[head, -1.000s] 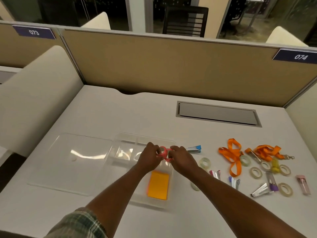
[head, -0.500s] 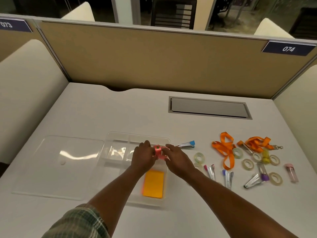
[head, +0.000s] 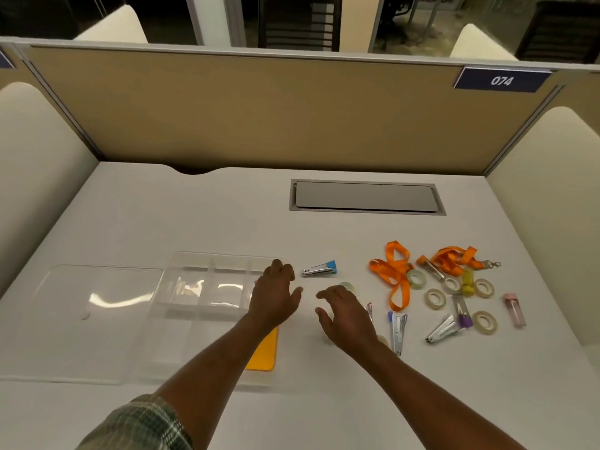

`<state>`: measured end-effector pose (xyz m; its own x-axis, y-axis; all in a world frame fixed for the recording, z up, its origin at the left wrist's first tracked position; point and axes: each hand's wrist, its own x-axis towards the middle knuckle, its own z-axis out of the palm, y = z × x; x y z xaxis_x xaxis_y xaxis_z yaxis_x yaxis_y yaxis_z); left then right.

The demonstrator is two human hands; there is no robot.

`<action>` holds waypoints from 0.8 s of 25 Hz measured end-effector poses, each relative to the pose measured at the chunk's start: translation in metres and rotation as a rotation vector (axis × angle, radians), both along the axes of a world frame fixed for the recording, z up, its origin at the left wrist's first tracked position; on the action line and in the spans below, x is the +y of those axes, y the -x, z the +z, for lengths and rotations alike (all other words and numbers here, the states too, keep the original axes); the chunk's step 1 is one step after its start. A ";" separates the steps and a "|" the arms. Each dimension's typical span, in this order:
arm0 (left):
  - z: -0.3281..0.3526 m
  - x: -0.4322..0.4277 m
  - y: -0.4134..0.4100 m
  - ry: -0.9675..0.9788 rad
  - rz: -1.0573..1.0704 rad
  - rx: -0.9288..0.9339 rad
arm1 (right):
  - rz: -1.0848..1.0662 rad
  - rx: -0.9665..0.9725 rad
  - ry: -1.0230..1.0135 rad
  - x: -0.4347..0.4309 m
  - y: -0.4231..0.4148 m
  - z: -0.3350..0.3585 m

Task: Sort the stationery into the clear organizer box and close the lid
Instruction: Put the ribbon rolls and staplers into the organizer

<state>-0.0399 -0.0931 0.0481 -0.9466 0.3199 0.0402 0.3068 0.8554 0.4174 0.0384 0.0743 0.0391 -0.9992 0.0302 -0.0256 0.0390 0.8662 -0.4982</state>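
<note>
The clear organizer box (head: 181, 264) lies on the white desk, its flat lid (head: 81, 319) open to the left. An orange pad (head: 264, 352) lies in the box's near compartment. My left hand (head: 276, 295) hovers over the box's right end with fingers relaxed, holding nothing. My right hand (head: 344, 315) hovers just right of the box, fingers spread and empty. A sliver of pink shows behind my left hand. To the right lie a blue-tipped staple remover (head: 319, 268), orange lanyards (head: 394, 271), several tape rolls (head: 435, 297) and more staple removers (head: 397, 329).
A grey cable hatch (head: 367, 197) is set into the desk behind the items. A tan partition (head: 259, 108) closes the back, padded cream panels flank both sides. A pink stapler-like case (head: 514, 309) lies at the far right.
Both hands held a pink tape roll together over the box; now they have parted and hold nothing. The camera has also shifted left and down.
</note>
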 end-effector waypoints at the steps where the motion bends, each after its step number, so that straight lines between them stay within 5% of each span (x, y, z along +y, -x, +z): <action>1: 0.000 0.013 -0.004 0.002 -0.020 -0.011 | -0.036 -0.010 0.019 0.012 -0.006 0.000; 10: -0.020 0.103 -0.047 0.095 -0.198 -0.159 | -0.314 -0.045 0.030 0.113 -0.046 -0.006; 20: -0.046 0.175 -0.076 0.081 0.045 -0.355 | -0.301 -0.337 -0.020 0.157 -0.067 -0.040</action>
<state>0.0356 0.0818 0.0024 -0.9104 0.2663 -0.3167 0.1163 0.8992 0.4217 0.1059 0.2314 -0.0008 -0.8818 0.3224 -0.3443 0.4480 0.8007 -0.3976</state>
